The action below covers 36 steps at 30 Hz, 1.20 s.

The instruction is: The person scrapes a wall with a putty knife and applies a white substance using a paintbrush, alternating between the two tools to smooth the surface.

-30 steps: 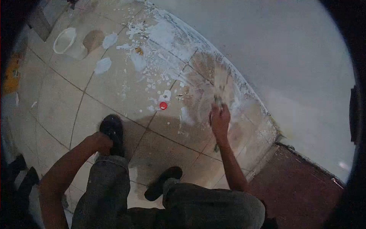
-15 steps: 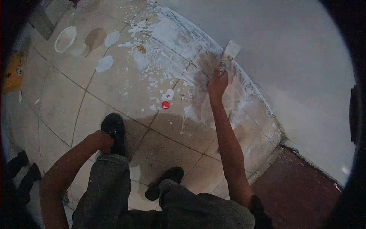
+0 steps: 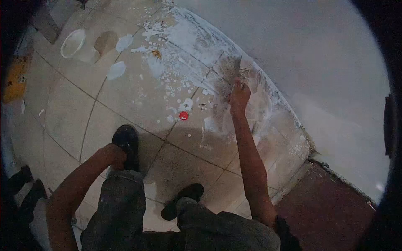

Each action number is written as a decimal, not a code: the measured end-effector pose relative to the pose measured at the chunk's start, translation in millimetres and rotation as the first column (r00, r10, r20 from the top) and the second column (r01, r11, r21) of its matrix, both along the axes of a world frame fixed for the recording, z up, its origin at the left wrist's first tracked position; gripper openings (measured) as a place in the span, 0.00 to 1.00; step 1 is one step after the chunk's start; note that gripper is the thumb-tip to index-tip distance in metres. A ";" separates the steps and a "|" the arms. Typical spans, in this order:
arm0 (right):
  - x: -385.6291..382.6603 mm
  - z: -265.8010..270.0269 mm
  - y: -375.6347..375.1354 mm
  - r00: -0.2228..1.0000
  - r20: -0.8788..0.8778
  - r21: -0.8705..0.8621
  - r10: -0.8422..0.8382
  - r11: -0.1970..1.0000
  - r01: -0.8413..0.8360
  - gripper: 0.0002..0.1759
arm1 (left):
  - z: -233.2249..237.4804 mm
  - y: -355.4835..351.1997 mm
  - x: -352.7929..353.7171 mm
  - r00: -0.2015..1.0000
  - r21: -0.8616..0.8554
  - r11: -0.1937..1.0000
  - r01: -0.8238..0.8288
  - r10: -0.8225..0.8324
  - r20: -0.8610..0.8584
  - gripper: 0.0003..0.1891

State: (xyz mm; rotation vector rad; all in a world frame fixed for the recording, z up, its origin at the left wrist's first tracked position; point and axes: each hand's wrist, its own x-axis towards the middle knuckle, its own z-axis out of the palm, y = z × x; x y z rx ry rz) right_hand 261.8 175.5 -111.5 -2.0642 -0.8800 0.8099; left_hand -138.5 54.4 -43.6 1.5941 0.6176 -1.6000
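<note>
My right hand (image 3: 240, 95) is closed on the handle of a flat tool, perhaps a scraper (image 3: 239, 67), whose thin dark blade appears edge-on over the floor. Whitish smears (image 3: 205, 39) cover the tiles beside it, along the foot of the pale wall (image 3: 318, 54). My left hand (image 3: 116, 155) rests by my ankle at the black shoe (image 3: 127, 140); its fingers are mostly hidden. A red round cap (image 3: 183, 116) lies on the tiles between my hands.
A white bucket (image 3: 73, 44) stands at the upper left, near white splotches (image 3: 116, 70). A yellow package (image 3: 16, 79) is at the left edge. Another person's dark shoes (image 3: 33, 196) show at the lower left. A dark red surface (image 3: 324, 205) lies at the lower right.
The tool in my right hand has turned from its broad pale face to a thin edge and moved off the wall's foot, slightly left. My left hand has hardly moved.
</note>
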 end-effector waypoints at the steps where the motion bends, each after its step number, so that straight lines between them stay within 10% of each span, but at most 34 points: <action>1: 1.4 -3.6 1.2 0.997 0.080 0.034 0.013 0.999 -0.016 0.22 | 0.1 2.7 -1.8 1.000 0.005 1.000 -0.002 0.002 0.001 0.16; 7: -11.4 23.9 15.0 0.980 -0.189 0.182 -0.063 0.978 0.098 0.20 | -2.2 1.4 0.1 0.997 -0.015 0.998 0.054 -0.053 0.057 0.16; 11: 17.7 -33.7 17.8 0.998 0.055 0.125 0.028 0.992 -0.035 0.19 | 0.5 0.7 -2.1 0.992 -0.005 0.997 0.079 -0.078 0.094 0.15; 17: 2.7 19.6 10.4 0.999 0.037 0.132 -0.032 0.991 0.027 0.19 | -13.5 -11.3 -14.9 0.980 0.034 0.996 0.087 -0.091 0.179 0.14; 19: -15.2 45.3 18.2 0.956 -0.279 0.088 -0.096 0.988 0.125 0.19 | -11.0 -8.9 -12.1 0.978 0.042 0.995 0.096 -0.102 0.184 0.13; 23: 1.6 -19.5 28.1 1.000 -0.005 0.179 -0.020 0.984 0.020 0.18 | -1.7 -3.7 -5.6 0.987 0.016 0.995 0.102 -0.103 0.121 0.13; 25: -29.1 32.8 26.5 0.891 -0.431 0.061 -0.143 0.980 0.187 0.17 | -1.0 -1.8 -4.8 0.990 0.020 0.994 0.103 -0.105 0.099 0.14; 28: -14.1 42.3 27.9 0.866 -0.481 -0.157 -0.137 0.985 0.069 0.15 | -4.3 -6.4 -6.4 0.992 0.020 0.995 0.098 -0.099 0.082 0.14; 31: 5.1 19.3 12.1 0.982 -0.187 0.062 0.005 0.998 0.007 0.14 | -10.9 -5.8 -12.5 0.976 0.054 0.989 0.140 -0.147 0.159 0.15; 36: 12.8 65.2 -17.6 0.920 -0.364 0.012 -0.146 0.987 0.161 0.13 | -7.1 -5.4 -9.6 0.978 0.037 0.991 0.129 -0.134 0.159 0.15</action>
